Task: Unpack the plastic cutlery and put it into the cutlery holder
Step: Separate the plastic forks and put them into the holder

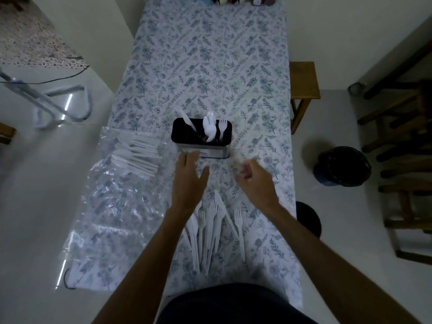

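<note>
A dark metal cutlery holder (211, 153) stands mid-table with a white knife, spoons (208, 127) and a fork in it. My left hand (188, 181) stretches flat toward the holder's front wall, fingers straight, holding nothing. My right hand (254, 178) hovers right of it with loosely curled, blurred fingers and nothing visible in them. Loose white forks and knives (211, 228) lie in a pile on the cloth below my hands. More white cutlery (138, 155) lies on the clear plastic bag (112, 206) at the left.
The floral tablecloth (210, 66) covers a long narrow table. A wooden stool (302, 87) stands at the right edge, a dark bin (342, 166) on the floor beyond it. Bottles stand at the far end (236, 0). Wooden chairs (404, 160) are at far right.
</note>
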A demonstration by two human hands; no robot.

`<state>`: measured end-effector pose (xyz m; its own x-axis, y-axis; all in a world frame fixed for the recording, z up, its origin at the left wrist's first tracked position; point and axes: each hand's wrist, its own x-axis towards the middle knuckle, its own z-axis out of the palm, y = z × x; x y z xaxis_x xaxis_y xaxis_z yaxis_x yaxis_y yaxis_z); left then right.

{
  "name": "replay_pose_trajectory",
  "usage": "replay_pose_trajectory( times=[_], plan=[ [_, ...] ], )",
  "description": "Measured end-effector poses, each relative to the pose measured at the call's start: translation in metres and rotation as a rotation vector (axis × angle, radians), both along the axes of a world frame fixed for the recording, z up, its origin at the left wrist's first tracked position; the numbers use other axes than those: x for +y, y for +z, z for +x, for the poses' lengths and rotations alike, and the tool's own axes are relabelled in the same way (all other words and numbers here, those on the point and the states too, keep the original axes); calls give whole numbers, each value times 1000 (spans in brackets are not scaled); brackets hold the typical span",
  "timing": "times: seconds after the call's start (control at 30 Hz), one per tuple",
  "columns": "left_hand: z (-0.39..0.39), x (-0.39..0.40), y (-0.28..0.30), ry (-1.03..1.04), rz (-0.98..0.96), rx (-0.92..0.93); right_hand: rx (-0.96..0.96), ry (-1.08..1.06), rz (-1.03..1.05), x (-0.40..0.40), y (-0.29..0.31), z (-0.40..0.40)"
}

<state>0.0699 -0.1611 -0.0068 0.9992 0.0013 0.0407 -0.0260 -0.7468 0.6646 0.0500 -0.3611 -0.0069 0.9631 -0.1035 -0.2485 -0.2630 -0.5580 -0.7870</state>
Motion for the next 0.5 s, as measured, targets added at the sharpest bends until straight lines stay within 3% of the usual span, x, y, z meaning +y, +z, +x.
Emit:
replay_pose_trajectory(
  times=[0.1,0.2,0.5],
  plan=[
    [-51,9,-16,-17,-62,187,286,-6,-127,1,-39,-83],
    [-91,17,-28,-13,-136,335,434,-24,-189,5,-62,-146],
    [-136,28,-52,-196,-349,651,380,-241,-296,39,-50,-166]
  ],
)
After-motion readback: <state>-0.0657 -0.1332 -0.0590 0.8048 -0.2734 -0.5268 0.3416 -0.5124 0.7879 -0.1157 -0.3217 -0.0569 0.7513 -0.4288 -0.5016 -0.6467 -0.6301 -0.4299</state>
